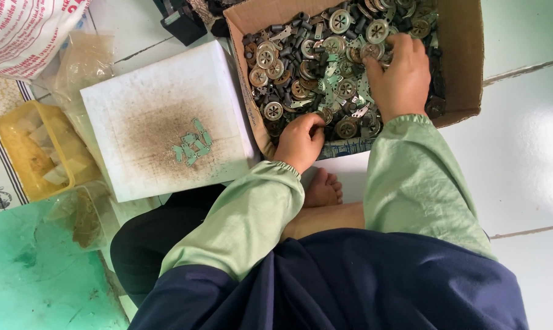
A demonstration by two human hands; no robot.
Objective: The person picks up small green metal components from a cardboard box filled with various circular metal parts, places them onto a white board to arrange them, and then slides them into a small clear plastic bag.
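Cardboard box (pixel 466 73): left hand (pixel 301 142) pinches metal parts (pixel 325 67), right hand (pixel 402 76) spread on them.

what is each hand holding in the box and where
Cannot be told: left hand and right hand both dig into mixed metal parts in the brown cardboard box, fingertips hidden.

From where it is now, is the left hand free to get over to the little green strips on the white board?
Probably yes. The left hand rests at the box edge nearest the white board, and nothing lies between it and the green strips.
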